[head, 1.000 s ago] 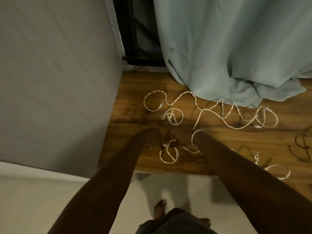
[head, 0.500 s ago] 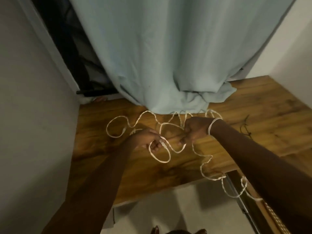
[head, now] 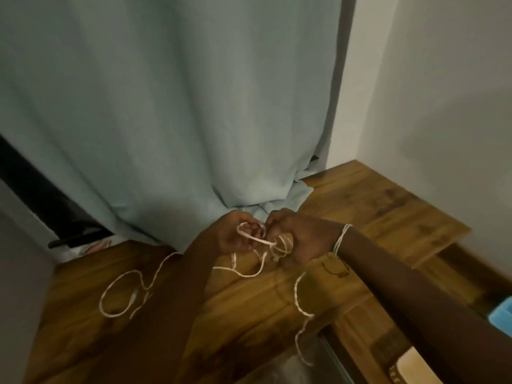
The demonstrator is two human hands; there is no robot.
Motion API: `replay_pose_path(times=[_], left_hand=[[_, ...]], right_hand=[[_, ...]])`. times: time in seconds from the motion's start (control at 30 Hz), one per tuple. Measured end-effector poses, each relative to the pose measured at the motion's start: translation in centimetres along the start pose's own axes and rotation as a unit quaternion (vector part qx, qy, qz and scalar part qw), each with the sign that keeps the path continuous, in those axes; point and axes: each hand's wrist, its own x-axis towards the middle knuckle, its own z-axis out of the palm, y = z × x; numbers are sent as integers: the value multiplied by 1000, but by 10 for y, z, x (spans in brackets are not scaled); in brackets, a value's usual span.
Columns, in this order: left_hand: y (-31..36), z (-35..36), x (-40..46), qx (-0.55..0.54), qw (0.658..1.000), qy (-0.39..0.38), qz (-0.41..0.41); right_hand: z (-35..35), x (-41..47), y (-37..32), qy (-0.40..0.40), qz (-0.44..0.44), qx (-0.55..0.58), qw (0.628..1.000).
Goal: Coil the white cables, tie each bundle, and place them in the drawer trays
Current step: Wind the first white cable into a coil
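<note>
Since the earlier view both hands have risen off the brown wood-grain tabletop (head: pixel 249 314) and drawn close together in front of the pale blue-green fabric curtain (head: pixel 180 106), and the thin white cable (head: pixel 250 274) has been lifted with them. The left hand (head: pixel 235 235) has its fingers curled round a small loop of the cable, and the right hand (head: pixel 302 238) is clenched on the strands just beside it, with a band of white cord round its wrist. From the hands the cable sags to the tabletop; one stretch runs left into a loose loop lying flat near the left edge, another hangs down over the near edge at the right.

The curtain's hem is bunched on the back of the tabletop. A plain white wall (head: pixel 443 92) closes the corner at the right, and a dark window frame (head: pixel 41 195) shows left of the curtain. At the lower right, below the tabletop, a light blue container (head: pixel 502 315) shows by one corner only; its contents cannot be made out. A small dark cord (head: pixel 336 268) lies under the right wrist.
</note>
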Motion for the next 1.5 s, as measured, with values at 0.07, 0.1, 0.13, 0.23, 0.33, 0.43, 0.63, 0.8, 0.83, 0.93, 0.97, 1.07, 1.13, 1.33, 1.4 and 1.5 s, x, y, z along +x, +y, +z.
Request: replay_pose_path(times=[0.07,0.1,0.13,0.23,0.33,0.43,0.63,0.8,0.83,0.93,0.97,1.07,1.13,1.33,1.4,1.5], left_hand=[[10,15,4,-2,1000,-7,-3],[12,22,6,20,1000,-11,2],[13,29,9,59,998,-22,5],[21,42,8,262,963,-56,18],[45,59,7,463,872,-30,154],[71,83,0,388,864,-6,322],[117,105,-24,389,860,-67,324],[146,95,-16,244,890,149,355],[152,92,-14,222,891,187,348],[169,82,-10,106,923,188,318],[173,76,-11,55,941,145,301],[178,60,-22,-91,963,-92,238],[178,59,-33,-137,923,-251,255],[200,96,-51,-137,837,-244,470],[207,93,-47,-61,832,-143,532],[204,81,-38,148,819,-25,553]], right_hand=[[-14,-12,9,38,-24,14,999],[-23,-17,14,71,-33,35,996],[-32,-21,19,107,-44,58,992],[-61,-21,37,202,-64,86,974],[-89,-19,50,215,-54,72,972],[-108,-11,54,207,-72,74,973],[-122,-3,50,306,-68,166,935],[-104,1,34,233,81,576,779],[-102,0,31,144,78,580,798],[-103,-1,27,53,2,488,871],[-107,2,27,96,2,475,875],[-127,7,35,321,87,479,813],[-135,13,33,412,115,414,804],[-109,50,-11,208,133,317,916],[-109,49,-19,105,143,358,917],[-134,29,-22,-2,166,310,936]])
